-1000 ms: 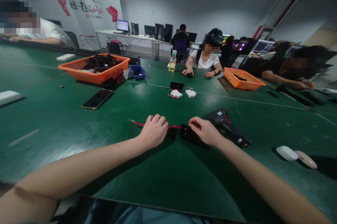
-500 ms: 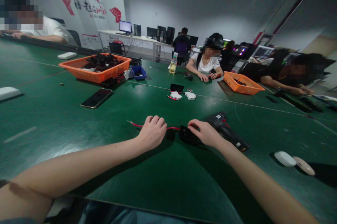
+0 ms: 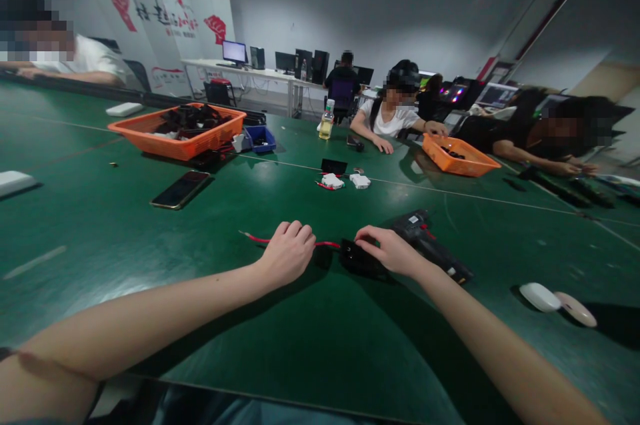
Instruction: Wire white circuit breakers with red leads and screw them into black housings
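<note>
A small black box (image 3: 356, 256) with a red wire (image 3: 256, 238) lies on the green table (image 3: 125, 238) in front of me. My left hand (image 3: 289, 253) is curled closed over the red wire, just left of the box. On the box's right side my right hand (image 3: 388, 250) pinches it with fingers bent. A black electric screwdriver (image 3: 430, 246) lies just behind my right hand, untouched.
A phone (image 3: 180, 189), a big orange basket (image 3: 176, 129) of black parts, a blue bin (image 3: 261, 137), two white parts (image 3: 346, 180), a bottle (image 3: 327, 120) and a second orange basket (image 3: 456, 153) lie farther off. Two pale oval pieces (image 3: 556, 300) lie right. Other people sit around the table.
My hands stay almost still on the wire and the box. The person across the table has reached a hand to the far orange basket.
</note>
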Demonstrator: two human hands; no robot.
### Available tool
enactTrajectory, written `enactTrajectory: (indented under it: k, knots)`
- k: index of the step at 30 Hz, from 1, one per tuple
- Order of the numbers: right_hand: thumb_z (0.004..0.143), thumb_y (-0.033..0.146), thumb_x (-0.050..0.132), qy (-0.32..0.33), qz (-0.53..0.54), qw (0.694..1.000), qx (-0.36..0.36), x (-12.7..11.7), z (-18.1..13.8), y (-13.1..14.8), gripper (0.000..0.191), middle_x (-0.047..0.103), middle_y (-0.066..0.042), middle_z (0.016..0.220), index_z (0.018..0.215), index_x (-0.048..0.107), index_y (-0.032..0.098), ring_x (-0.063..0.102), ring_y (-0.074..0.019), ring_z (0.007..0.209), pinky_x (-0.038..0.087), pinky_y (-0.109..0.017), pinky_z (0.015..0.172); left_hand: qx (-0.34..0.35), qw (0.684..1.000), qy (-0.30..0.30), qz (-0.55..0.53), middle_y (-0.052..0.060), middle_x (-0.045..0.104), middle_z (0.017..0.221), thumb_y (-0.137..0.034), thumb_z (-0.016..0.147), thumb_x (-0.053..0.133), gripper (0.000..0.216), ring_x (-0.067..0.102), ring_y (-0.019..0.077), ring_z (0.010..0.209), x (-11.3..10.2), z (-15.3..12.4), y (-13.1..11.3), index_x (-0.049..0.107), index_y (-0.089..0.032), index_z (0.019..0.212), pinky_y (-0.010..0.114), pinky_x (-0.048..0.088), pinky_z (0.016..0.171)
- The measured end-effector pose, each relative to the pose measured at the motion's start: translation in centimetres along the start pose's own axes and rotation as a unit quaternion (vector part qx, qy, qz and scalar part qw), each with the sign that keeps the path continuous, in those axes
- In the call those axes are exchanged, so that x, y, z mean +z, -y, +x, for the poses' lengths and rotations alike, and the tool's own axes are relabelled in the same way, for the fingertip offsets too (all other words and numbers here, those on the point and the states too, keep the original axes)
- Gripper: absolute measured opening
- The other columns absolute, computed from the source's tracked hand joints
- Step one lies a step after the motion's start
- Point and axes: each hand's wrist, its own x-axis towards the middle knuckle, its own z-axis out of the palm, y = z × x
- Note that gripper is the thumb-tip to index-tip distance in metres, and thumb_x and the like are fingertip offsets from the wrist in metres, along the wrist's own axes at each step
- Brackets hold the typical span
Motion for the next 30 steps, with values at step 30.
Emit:
enactTrajectory:
  k: [30]
  knots:
    - [0.098,0.03,0.05,-0.031,-0.101,0.994,-0.038,-0.7,-0.7,1.3,0.021,0.069,-0.007,0.108,0.112,0.064,0.022,0.065,-0.0211,0.093,0.05,-0.033,0.08,0.011,1.0,0.001,0.019,0.01,0.061,0.096,-0.023,0.097,0.044,0.022,0.051,0.0249,0.091,-0.1,0.1,-0.2,0.065,-0.017,0.093,0.042,0.033,0.076]
